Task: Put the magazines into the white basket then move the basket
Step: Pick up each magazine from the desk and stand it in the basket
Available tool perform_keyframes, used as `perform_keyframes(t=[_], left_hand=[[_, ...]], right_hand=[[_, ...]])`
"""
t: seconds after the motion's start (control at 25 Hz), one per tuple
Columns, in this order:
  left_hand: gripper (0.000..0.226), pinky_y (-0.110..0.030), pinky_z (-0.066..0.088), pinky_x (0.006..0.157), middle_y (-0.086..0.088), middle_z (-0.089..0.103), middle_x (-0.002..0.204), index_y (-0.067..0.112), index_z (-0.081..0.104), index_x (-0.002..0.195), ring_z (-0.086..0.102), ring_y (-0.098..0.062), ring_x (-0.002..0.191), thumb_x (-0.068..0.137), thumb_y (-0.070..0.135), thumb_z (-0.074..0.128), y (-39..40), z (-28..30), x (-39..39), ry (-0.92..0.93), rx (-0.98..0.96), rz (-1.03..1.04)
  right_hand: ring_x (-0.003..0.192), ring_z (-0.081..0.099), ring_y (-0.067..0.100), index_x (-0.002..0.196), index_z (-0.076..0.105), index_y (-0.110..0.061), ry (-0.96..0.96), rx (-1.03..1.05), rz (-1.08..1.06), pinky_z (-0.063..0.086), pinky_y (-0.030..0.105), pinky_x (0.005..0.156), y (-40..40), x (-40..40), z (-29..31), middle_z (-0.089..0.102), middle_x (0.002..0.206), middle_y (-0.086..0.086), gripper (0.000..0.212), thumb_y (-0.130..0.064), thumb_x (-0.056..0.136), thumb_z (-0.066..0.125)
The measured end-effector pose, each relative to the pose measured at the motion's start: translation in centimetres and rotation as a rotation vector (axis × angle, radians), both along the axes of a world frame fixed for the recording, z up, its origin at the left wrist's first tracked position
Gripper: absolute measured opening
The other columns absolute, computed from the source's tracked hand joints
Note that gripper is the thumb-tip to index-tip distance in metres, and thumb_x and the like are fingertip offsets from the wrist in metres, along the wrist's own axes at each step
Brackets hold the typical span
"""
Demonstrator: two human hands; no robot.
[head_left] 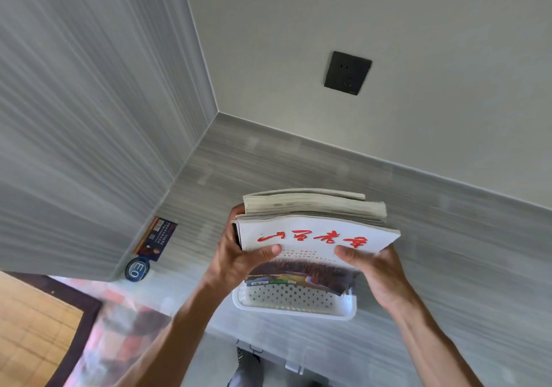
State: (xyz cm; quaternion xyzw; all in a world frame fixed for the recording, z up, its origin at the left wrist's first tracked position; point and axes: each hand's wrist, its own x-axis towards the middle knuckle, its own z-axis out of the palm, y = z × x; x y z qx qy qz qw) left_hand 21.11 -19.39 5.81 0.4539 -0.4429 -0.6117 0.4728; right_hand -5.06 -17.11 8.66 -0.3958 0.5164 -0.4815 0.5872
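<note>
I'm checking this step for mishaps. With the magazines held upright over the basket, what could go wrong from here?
1. The magazines fan apart at the top; the back ones may slip from the left hand and right hand.
2. The basket sits near the counter edge; a hard push down might tip it off.

A grey wood-grain desktop is set into a corner, bounded on the left by a matching grey side panel and at the back by a plain pale wall. A black power socket is mounted on that wall. Wooden flooring is seen lower left.
</note>
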Motion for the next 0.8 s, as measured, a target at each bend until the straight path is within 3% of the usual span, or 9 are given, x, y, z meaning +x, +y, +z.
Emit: perform_keyframes(t=[0.08, 0.16, 0.28, 0.36, 0.4, 0.44, 0.52, 0.64, 0.8], left_hand=[[0.087, -0.048, 0.056, 0.091, -0.026, 0.062, 0.12, 0.001, 0.038, 0.128, 0.063, -0.039, 0.112, 0.059, 0.002, 0.09, 0.8, -0.2, 0.7, -0.037, -0.064, -0.022], [0.096, -0.05, 0.054, 0.093, -0.021, 0.061, 0.119, 0.003, 0.035, 0.128, 0.061, -0.037, 0.114, 0.055, 0.021, 0.095, 1.4, -0.6, 0.9, -0.111, -0.115, -0.075], [0.105, -0.044, 0.05, 0.1, -0.013, 0.058, 0.124, 0.005, 0.032, 0.139, 0.058, -0.033, 0.119, 0.056, 0.018, 0.095, 1.9, -1.8, 0.9, -0.232, -0.128, -0.122], [0.1, -0.038, 0.05, 0.1, -0.007, 0.061, 0.125, 0.007, 0.036, 0.14, 0.058, -0.03, 0.12, 0.058, 0.01, 0.093, 2.1, -2.8, 1.2, -0.279, -0.078, -0.15], [0.091, -0.039, 0.052, 0.099, -0.007, 0.065, 0.123, 0.006, 0.043, 0.136, 0.06, -0.03, 0.118, 0.06, 0.009, 0.093, 2.3, -3.3, 1.3, -0.299, -0.038, -0.164], [0.08, -0.044, 0.054, 0.096, -0.009, 0.068, 0.119, 0.005, 0.051, 0.131, 0.063, -0.031, 0.115, 0.062, 0.009, 0.092, 2.4, -3.6, 1.4, -0.303, 0.012, -0.171], [0.064, -0.056, 0.054, 0.091, -0.014, 0.071, 0.113, 0.002, 0.06, 0.121, 0.067, -0.033, 0.107, 0.065, 0.007, 0.089, 2.5, -4.2, 1.4, -0.299, 0.072, -0.166], [0.061, -0.061, 0.05, 0.093, -0.022, 0.067, 0.118, -0.001, 0.059, 0.124, 0.063, -0.04, 0.112, 0.07, 0.007, 0.087, 2.3, -4.7, 1.4, -0.263, 0.089, -0.181], [0.059, -0.064, 0.05, 0.092, -0.025, 0.068, 0.115, 0.0, 0.063, 0.119, 0.064, -0.043, 0.11, 0.068, 0.014, 0.089, 1.8, -4.4, 2.2, -0.198, 0.109, -0.209]], right_hand=[[0.09, 0.074, 0.02, 0.111, 0.062, 0.001, 0.058, 0.001, 0.034, 0.06, 0.03, 0.073, 1.1, -0.2, 0.1, 0.077, 0.097, 0.008, 0.05, 0.013, 0.065, 0.077], [0.1, 0.072, 0.027, 0.121, 0.057, 0.002, 0.121, 0.016, 0.09, 0.057, 0.041, 0.089, 2.0, -0.7, -0.6, 0.075, 0.107, 0.013, 0.061, 0.006, 0.066, 0.083], [0.109, 0.068, 0.024, 0.132, 0.052, -0.009, 0.125, 0.07, 0.127, 0.053, 0.041, 0.098, 2.4, -1.4, -1.2, 0.072, 0.116, 0.009, 0.073, 0.001, 0.068, 0.085], [0.108, 0.068, 0.023, 0.127, 0.057, -0.012, 0.148, 0.11, 0.181, 0.055, 0.03, 0.092, 2.2, -1.5, -0.9, 0.075, 0.11, 0.003, 0.063, 0.004, 0.07, 0.082], [0.101, 0.071, 0.018, 0.114, 0.065, -0.011, 0.193, 0.134, 0.202, 0.056, 0.024, 0.085, 2.1, -1.2, -0.7, 0.078, 0.098, -0.005, 0.046, 0.002, 0.073, 0.08], [0.087, 0.073, 0.008, 0.097, 0.07, -0.012, 0.226, 0.173, 0.222, 0.056, 0.017, 0.074, 2.1, -1.0, -0.6, 0.077, 0.079, -0.014, 0.026, 0.001, 0.075, 0.079], [0.066, 0.068, -0.007, 0.085, 0.069, -0.013, 0.258, 0.235, 0.234, 0.046, 0.003, 0.056, 2.3, -0.9, -1.0, 0.07, 0.06, -0.022, 0.017, 0.001, 0.078, 0.076], [0.077, 0.069, 0.009, 0.097, 0.071, -0.004, 0.301, 0.218, 0.211, 0.049, 0.009, 0.057, 2.2, -0.4, -1.7, 0.075, 0.076, -0.012, 0.025, 0.005, 0.075, 0.077], [0.074, 0.07, 0.0, 0.098, 0.068, -0.003, 0.297, 0.121, 0.189, 0.051, 0.011, 0.062, 2.9, -0.1, -1.0, 0.076, 0.082, -0.012, 0.025, 0.006, 0.076, 0.076]])
